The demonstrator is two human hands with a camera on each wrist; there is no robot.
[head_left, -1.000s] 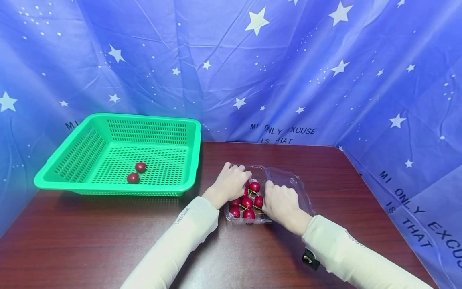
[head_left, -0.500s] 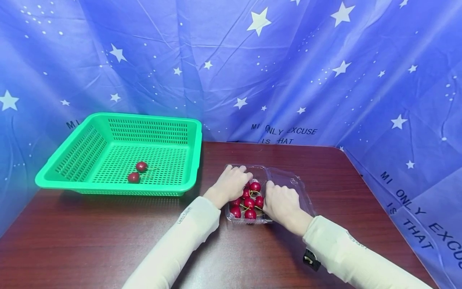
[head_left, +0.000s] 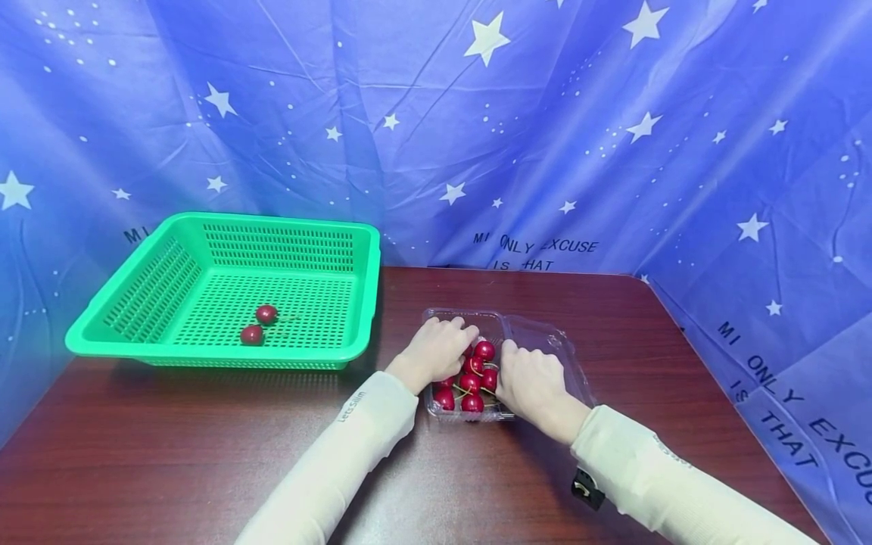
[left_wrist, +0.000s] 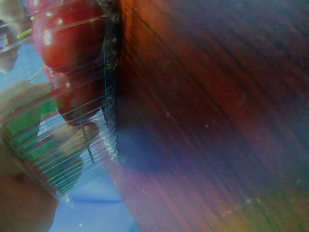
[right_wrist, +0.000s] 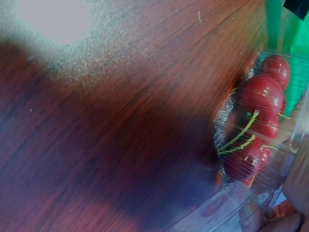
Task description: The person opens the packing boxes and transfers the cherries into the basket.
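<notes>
Left hand (head_left: 439, 348): fingers curled inside the clear box (head_left: 486, 323); any pinch cannot be determined. Relative to one second earlier, knuckles sit lower; adjacent cherries (head_left: 470, 384) lie nearer the right hand (head_left: 534, 382), which grips the box's right side.

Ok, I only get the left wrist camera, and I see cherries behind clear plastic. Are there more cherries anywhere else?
Observer: Yes, two cherries lie in the green basket.
Operator: Ooh! And is the clear box open?
Observer: Yes, the head view shows its clear lid folded out to the right.
Operator: Is there any pattern on the blue cloth behind the table?
Observer: Yes, white stars are printed on it.
</notes>
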